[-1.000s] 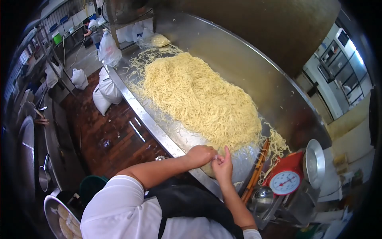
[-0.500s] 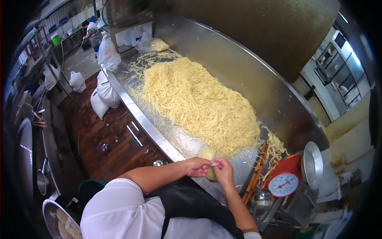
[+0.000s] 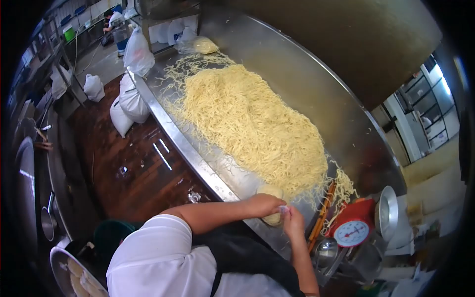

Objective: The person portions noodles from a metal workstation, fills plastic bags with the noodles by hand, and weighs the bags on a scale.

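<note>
A clear plastic bag of noodles [image 3: 270, 190] rests on the near edge of the metal table, partly covered by my hands. My left hand [image 3: 266, 205] is closed, pinching the gathered neck of the bag. Close against it, my right hand [image 3: 294, 222] is closed too, its fingertips on the same twisted plastic. Just beyond the bag spreads a large heap of yellow noodles [image 3: 252, 128]. The exact grip of the fingers is partly hidden.
Right of my hands lie wooden sticks [image 3: 322, 213], a red dial scale [image 3: 352, 231], its metal pan [image 3: 388, 213] and a metal bowl [image 3: 326, 251]. Another noodle bag [image 3: 205, 45] sits at the far end. White sacks [image 3: 129, 106] stand on the floor. Another person [image 3: 113, 20] is far off.
My hands have drawn slightly apart at the bag's neck, with the left hand turned more knuckles-up. The view has shifted a little, and the far person is bent in a different pose.
</note>
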`<state>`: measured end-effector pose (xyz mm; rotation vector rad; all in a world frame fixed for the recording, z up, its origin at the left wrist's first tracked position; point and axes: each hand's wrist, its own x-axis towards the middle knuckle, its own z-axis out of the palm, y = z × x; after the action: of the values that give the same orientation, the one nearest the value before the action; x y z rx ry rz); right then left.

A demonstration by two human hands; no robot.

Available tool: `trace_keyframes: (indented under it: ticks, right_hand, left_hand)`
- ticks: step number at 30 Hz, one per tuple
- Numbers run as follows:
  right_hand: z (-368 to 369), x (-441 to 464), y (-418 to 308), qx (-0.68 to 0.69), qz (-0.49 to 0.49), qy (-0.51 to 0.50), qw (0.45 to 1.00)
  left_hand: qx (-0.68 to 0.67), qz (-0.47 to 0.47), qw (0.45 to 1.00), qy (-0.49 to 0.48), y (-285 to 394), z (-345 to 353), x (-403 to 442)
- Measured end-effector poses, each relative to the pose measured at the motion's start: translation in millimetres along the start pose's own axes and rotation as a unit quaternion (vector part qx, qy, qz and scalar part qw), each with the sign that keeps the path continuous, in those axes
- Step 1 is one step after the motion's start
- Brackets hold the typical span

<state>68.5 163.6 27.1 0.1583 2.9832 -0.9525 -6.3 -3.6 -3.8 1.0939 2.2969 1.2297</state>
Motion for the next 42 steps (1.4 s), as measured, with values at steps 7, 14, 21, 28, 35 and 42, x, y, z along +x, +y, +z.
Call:
trace_keyframes:
  ticks: [7,14,21,28,35,42]
  right_hand:
    - [-25.0,-11.4,-19.5,0.205,-0.016,-0.061,0.977]
    - [-103.3,-17.5,-57.2,0.493,-0.154,-0.141,0.844]
    - [-223.4,-70.4,-171.6,0.586,-0.528,-0.472,0.393]
    - [-174.3,-123.2,-254.0,0.605,-0.547,-0.518,0.257]
    - [-111.5,-191.0,-339.1,0.574,-0.481,-0.637,0.182]
    - [-59.5,-239.0,-408.4,0.472,-0.465,-0.738,0.132]
  left_hand:
    - [-0.024,-0.065,0.996,0.058,26.1,11.6,-3.9]
    - [-0.290,-0.223,0.863,0.349,70.3,18.3,-61.4]
    - [-0.281,-0.336,0.748,0.498,108.2,4.9,-175.1]
    - [-0.274,-0.248,0.487,0.791,153.1,-2.0,-333.8]
    - [-0.151,-0.167,0.279,0.933,200.9,13.6,-490.1]
    - [-0.047,-0.105,0.097,0.989,220.4,53.5,-649.4]
